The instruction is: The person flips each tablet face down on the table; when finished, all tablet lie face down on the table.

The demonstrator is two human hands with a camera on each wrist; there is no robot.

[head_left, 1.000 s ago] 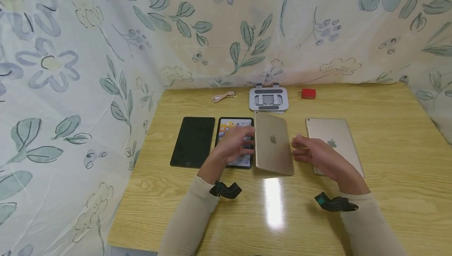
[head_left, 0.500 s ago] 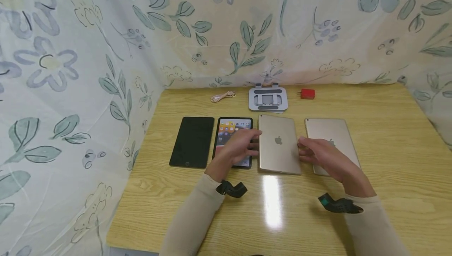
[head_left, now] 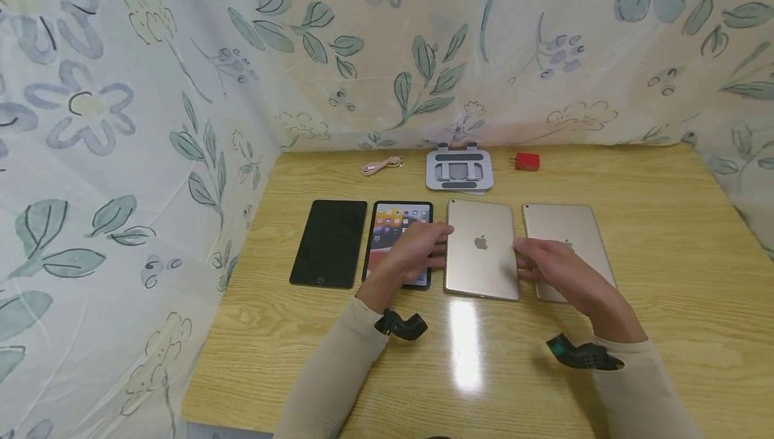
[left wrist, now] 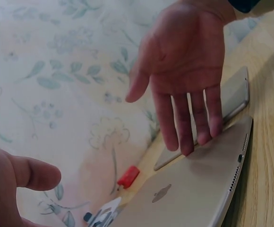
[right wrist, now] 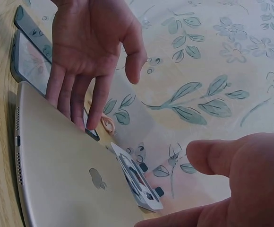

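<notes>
A gold tablet (head_left: 482,267) lies back up, its apple logo showing, between my two hands. My left hand (head_left: 417,247) is at its left long edge, over the lit screen of another tablet (head_left: 387,224). At the right long edge is my right hand (head_left: 553,261), which overlaps a second gold tablet (head_left: 571,220). The left wrist view shows the right hand's fingers (left wrist: 186,125) straight, tips right at the tablet's edge. Straight too are the left hand's fingers (right wrist: 78,101) in the right wrist view, their tips partly hidden behind the tablet.
A black-screened tablet (head_left: 329,244) completes the row at the left. Behind the row are a coiled pink cable (head_left: 381,166), a folded grey stand (head_left: 459,185) and a red charger plug (head_left: 527,161). Floral cloth (head_left: 375,89) hangs along the back and left of the wooden table (head_left: 665,257).
The gold tablet has gone from tilted to lying flat, and has shifted rightward. The left hand has followed it right; the right hand has shifted slightly right at its other edge.
</notes>
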